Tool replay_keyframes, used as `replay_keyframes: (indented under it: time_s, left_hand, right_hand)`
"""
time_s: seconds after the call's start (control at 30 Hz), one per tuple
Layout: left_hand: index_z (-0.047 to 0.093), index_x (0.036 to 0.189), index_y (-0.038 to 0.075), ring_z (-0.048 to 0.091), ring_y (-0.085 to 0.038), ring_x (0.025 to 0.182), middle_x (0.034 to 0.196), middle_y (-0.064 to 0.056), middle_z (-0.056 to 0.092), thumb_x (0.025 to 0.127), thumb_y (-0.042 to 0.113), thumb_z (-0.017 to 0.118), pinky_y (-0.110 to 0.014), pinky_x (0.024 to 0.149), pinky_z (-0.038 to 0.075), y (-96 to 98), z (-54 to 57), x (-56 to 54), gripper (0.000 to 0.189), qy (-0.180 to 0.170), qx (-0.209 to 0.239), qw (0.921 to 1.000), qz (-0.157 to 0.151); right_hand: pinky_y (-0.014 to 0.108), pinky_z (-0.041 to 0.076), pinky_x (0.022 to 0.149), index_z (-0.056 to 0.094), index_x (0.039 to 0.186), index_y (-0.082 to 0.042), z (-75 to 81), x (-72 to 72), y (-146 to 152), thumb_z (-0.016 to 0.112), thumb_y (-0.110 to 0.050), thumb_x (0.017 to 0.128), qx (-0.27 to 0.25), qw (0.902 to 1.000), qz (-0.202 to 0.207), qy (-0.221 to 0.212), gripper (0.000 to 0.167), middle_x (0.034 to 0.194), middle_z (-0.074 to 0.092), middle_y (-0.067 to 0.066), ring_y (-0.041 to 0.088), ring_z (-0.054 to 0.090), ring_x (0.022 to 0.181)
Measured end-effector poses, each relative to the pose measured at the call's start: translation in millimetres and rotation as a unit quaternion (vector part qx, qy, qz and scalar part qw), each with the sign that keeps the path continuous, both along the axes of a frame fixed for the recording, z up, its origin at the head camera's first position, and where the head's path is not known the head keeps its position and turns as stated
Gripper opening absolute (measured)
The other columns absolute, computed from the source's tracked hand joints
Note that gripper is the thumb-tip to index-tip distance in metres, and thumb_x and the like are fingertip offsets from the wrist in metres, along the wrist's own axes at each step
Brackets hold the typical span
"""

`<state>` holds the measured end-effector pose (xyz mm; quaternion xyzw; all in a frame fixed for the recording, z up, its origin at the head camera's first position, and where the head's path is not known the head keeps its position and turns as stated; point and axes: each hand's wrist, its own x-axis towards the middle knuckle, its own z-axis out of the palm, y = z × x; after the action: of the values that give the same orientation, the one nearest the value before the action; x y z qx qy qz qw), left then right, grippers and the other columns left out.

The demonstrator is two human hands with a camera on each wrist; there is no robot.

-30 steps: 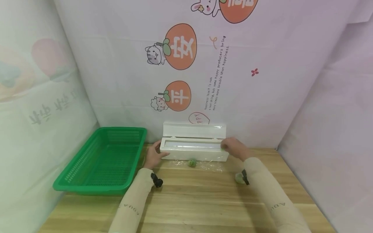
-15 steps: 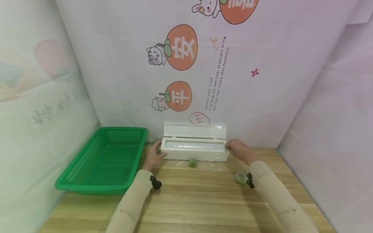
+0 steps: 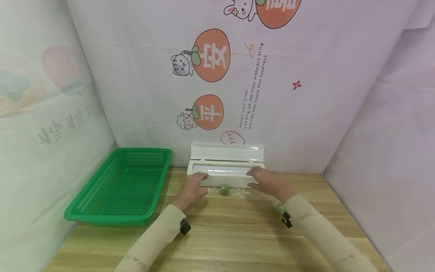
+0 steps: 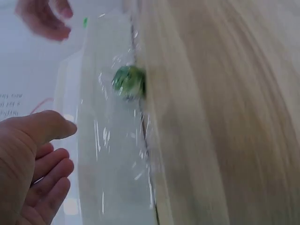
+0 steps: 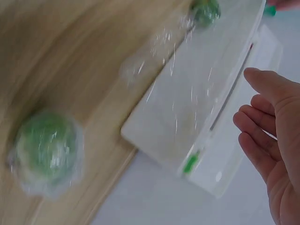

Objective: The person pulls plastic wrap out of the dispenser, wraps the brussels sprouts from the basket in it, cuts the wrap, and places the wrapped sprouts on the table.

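Observation:
A white cling film dispenser [image 3: 234, 182] stands against the back wall, its lid [image 3: 227, 152] raised. Clear cling film [image 4: 112, 164] hangs down its front onto the table. On the film's near edge sits a small round green vegetable piece [image 3: 224, 190], glossy and mottled. My left hand [image 3: 190, 192] hovers before the dispenser's left part, fingers loosely bent, holding nothing. Over its right part is my right hand [image 3: 272, 184], thumb and fingers apart, also holding nothing. In the right wrist view the green slide cutter [image 5: 191, 162] is at the dispenser's right end.
A green plastic basket [image 3: 149, 215] stands at the left of the wooden table [image 3: 224, 241]. Near my right wrist lies a round green vegetable wrapped in film [image 5: 47, 150]. Printed white cloth [image 3: 289, 132] encloses the back and sides.
The right hand slid the green cutter to the dispenser's right end, let go, and moved back left. The left hand released the left end and came rightward and nearer.

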<state>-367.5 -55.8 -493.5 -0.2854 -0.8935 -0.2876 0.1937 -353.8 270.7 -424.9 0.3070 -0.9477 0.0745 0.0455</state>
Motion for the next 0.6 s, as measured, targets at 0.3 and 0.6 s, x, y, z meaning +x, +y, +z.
replay_keyframes:
  time_s: [0.3, 0.6]
  left_hand:
    - [0.073, 0.116, -0.002, 0.072, -0.033, 0.110, 0.114, -0.017, 0.076, 0.082, 0.004, 0.085, -0.047, 0.102, 0.059, 35.8, -13.0, -4.1, 0.037, 0.009, -0.081, 0.9939, -0.074]
    - [0.076, 0.104, 0.006, 0.072, -0.022, 0.097, 0.102, -0.007, 0.077, 0.079, 0.005, 0.089, -0.036, 0.091, 0.062, 56.8, -20.6, -15.9, 0.028, -0.008, -0.128, 0.9903, -0.052]
  right_hand:
    - [0.047, 0.059, 0.102, 0.069, 0.127, 0.003, -33.5, -3.2, -44.4, 0.078, -0.020, 0.095, -0.027, 0.9989, 0.036, -0.011, 0.040, 0.125, 0.073, 0.018, 0.033, 0.071, 0.114]
    - [0.038, 0.063, 0.092, 0.074, 0.113, -0.003, -67.3, -16.5, -65.7, 0.082, -0.008, 0.090, -0.080, 0.9956, 0.046, -0.008, 0.024, 0.108, 0.077, 0.012, 0.024, 0.073, 0.100]
